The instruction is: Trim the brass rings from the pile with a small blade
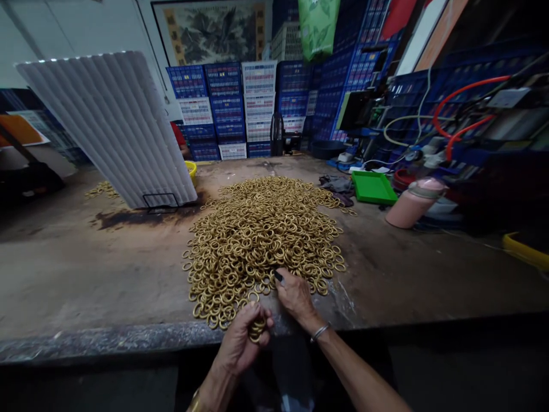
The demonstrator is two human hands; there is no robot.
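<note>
1) Nearest, the left hand (240,340) is palm up at the table's near edge, its fingers curled around a small bunch of brass-coloured rings (256,330)
2) Just right and slightly farther, the right hand (295,296) reaches in, a dark piece (279,277) at its fingertips; whether it pinches a ring, I cannot tell
3) Directly beyond both hands, the ring pile (266,229) spreads over the table (394,274), longest from near to far; the right hand is nearer, at its near edge
4) Farther left stands a ribbed pale panel (111,126); farther right, a green tray (374,189) and pink bottle (409,206)
5) Farthest, stacked blue and white crates (223,109)
</note>
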